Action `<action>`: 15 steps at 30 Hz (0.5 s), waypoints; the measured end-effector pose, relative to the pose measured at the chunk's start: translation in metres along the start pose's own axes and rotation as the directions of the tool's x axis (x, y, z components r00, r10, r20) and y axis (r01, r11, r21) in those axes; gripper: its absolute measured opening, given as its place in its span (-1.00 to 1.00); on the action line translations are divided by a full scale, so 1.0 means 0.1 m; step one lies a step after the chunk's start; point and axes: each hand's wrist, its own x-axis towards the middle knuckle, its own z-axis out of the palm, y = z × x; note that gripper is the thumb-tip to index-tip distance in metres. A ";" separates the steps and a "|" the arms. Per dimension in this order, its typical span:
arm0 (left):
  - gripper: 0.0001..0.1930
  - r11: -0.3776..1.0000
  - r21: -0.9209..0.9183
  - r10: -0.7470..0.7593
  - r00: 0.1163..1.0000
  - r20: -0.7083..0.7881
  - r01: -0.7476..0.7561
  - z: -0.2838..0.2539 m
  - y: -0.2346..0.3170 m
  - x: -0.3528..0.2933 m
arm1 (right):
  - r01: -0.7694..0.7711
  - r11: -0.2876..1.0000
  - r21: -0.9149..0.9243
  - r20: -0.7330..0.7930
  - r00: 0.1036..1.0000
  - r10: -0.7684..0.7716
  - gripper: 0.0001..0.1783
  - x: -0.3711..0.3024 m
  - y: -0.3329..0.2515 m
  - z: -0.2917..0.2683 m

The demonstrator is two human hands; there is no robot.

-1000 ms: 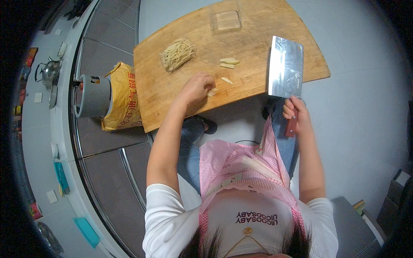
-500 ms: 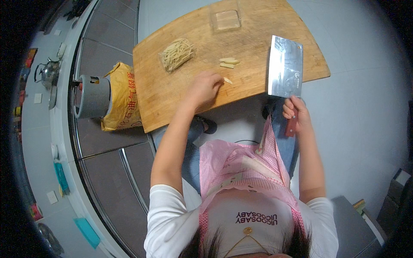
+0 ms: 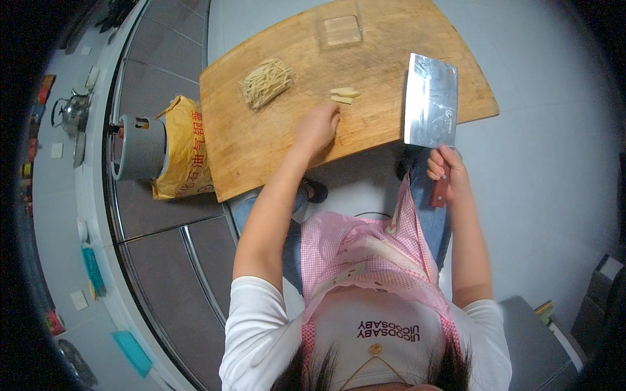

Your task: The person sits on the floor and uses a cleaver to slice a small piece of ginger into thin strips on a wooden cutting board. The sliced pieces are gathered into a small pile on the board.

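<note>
My right hand (image 3: 448,171) grips the reddish wooden handle of a cleaver (image 3: 430,101), whose broad steel blade points away from me, over the right part of the wooden board (image 3: 391,65). Close to the board's near edge is my left hand (image 3: 318,127), its fingers curled together and low over the wood; what they hold, if anything, is hidden. Just beyond those fingertips lie several pale yellow slices (image 3: 343,95). A clear container (image 3: 266,83) heaped with thin pale yellow strips stands further left on the board.
A clear plastic tray (image 3: 340,30) sits at the board's far side. Left of the board stand a grey gas cylinder (image 3: 140,151) and a yellow bag (image 3: 182,153), beside dark cabinets (image 3: 173,260). My pink checked apron (image 3: 365,254) hangs below the near edge.
My left hand has shifted slightly away from me on the board. The small pale piece that lay by its fingertips is out of sight. The right hand and cleaver have barely moved.
</note>
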 end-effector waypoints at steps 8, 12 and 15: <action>-0.89 0.929 0.031 0.366 0.930 0.040 -0.368 -0.08 -0.27 0.00 | -0.003 0.999 0.037 0.047 0.999 0.001 -0.75 0.02 0.02 -0.05; -0.90 0.980 0.029 0.194 0.979 0.069 -0.196 -0.11 -0.29 0.00 | -0.009 0.999 0.031 0.028 1.000 0.008 -0.74 0.01 0.01 -0.02; -0.91 0.987 0.075 0.137 0.988 0.077 -0.143 -0.16 -0.31 0.01 | -0.006 1.000 0.015 0.021 1.000 0.006 -0.71 0.00 0.00 -0.02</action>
